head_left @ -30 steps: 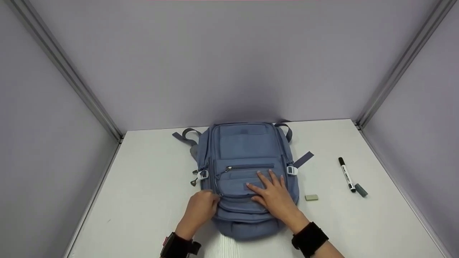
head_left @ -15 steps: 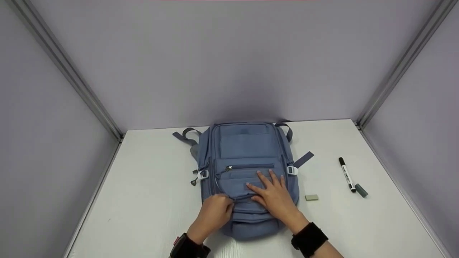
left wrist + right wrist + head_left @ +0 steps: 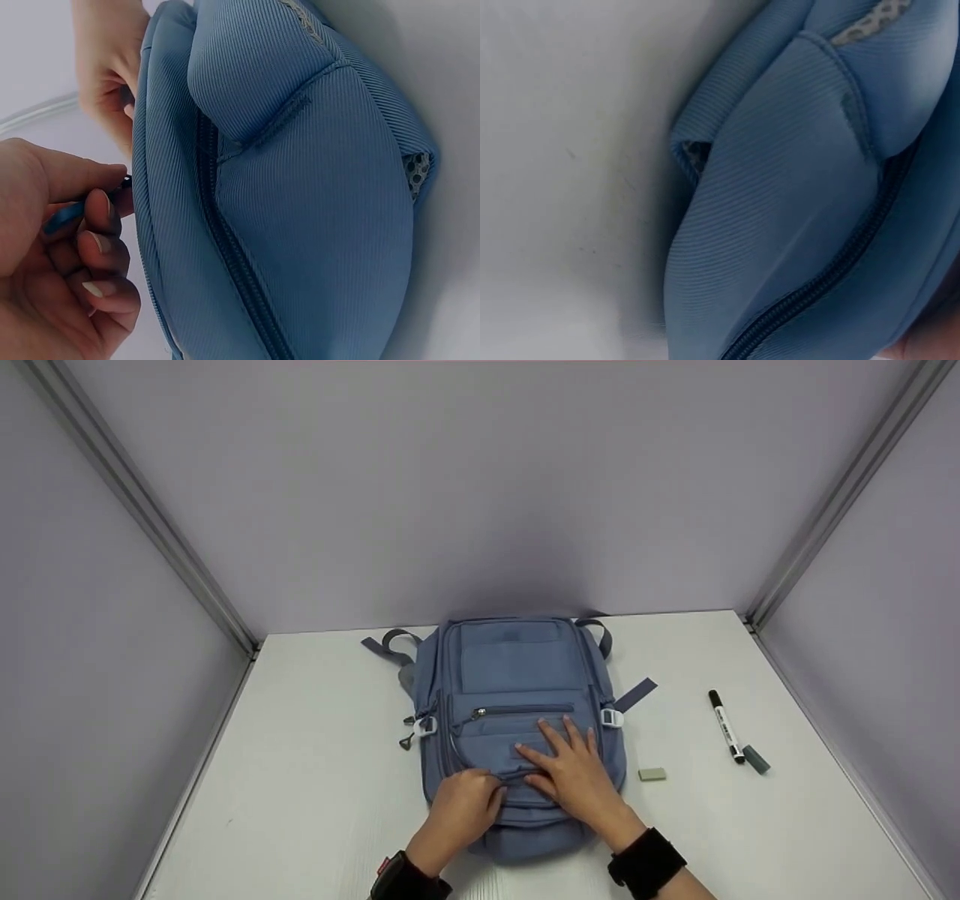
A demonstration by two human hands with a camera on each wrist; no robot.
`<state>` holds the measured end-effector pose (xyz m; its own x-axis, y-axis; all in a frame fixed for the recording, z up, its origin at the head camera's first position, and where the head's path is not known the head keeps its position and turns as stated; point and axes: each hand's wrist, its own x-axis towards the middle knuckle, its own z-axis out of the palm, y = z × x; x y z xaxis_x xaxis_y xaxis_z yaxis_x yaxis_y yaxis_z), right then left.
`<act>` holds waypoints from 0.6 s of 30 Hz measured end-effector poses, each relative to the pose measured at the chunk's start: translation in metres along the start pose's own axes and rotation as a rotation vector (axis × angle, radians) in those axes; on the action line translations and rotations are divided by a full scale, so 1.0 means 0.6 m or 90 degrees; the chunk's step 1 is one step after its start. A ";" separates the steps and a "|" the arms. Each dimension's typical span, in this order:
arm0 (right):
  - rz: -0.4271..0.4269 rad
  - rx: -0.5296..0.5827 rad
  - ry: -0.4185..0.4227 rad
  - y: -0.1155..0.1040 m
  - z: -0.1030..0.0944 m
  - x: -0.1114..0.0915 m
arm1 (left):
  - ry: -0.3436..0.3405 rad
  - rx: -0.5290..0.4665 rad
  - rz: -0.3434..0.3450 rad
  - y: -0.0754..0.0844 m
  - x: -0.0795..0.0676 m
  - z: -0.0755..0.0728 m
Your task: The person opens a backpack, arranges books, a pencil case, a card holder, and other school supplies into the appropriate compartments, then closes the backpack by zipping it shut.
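A blue backpack (image 3: 516, 664) lies front side up, its base toward me. Across its lower front, my left hand (image 3: 461, 810) pinches a zipper pull (image 3: 66, 216) between thumb and curled fingers; the pull's blue tab shows in the left wrist view. My right hand (image 3: 576, 774) rests on the front pocket to the right of it, fingers spread. Higher up, a second zipper (image 3: 525, 709) runs across the front panel. In the right wrist view the bag's lower side and a curved zipper (image 3: 810, 292) fill much of the picture, with only a bit of hand at the edge.
On the white table (image 3: 315, 750), right of the bag, lie a small green block (image 3: 652, 774), a black and white marker (image 3: 726, 726) and a dark green piece (image 3: 756, 759). Loose straps (image 3: 636, 694) stick out at the sides. Grey panels (image 3: 480, 495) enclose the table.
My left hand has moved right along the lower pocket's zipper, from the bag's left edge toward the middle. My right hand has stayed in place.
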<state>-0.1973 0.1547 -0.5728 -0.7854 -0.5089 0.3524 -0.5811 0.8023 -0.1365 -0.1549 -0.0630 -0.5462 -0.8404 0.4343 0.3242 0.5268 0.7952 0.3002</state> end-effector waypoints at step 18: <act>-0.117 0.064 0.170 -0.072 0.012 0.012 | 0.120 -0.001 0.023 0.022 -0.006 -0.008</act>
<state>-0.1794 0.1138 -0.5710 -0.5893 -0.5318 0.6082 -0.7363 0.6634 -0.1334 -0.1444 -0.0563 -0.5390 -0.7823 0.3752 0.4973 0.5563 0.7801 0.2864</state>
